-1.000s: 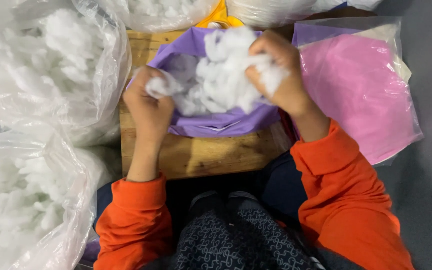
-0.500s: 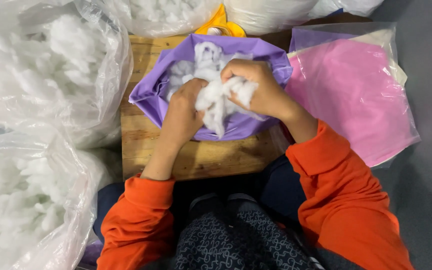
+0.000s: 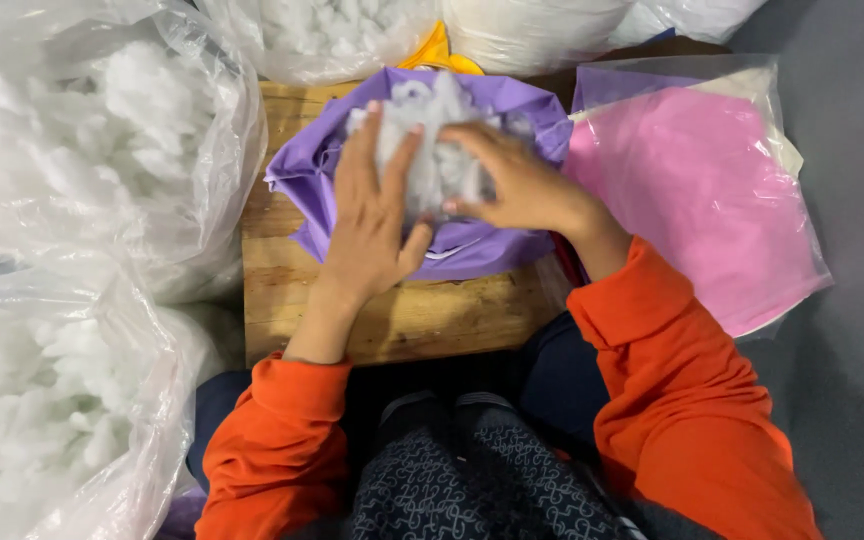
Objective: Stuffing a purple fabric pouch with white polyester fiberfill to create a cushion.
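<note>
A purple fabric cover lies open on a small wooden table, with white fibre stuffing showing in its mouth. My left hand lies flat with spread fingers, pressing on the stuffing and the cover's left side. My right hand rests on the stuffing from the right, fingers curled against it. Both sleeves are orange.
Clear plastic bags of white stuffing stand at the left, lower left and top. A clear bag with pink and purple fabric pieces lies on the right. Grey floor runs beyond it.
Both hands held a big clump of stuffing above the cover, then brought it together and pushed it in. Now the left hand has flattened out on top of it.
</note>
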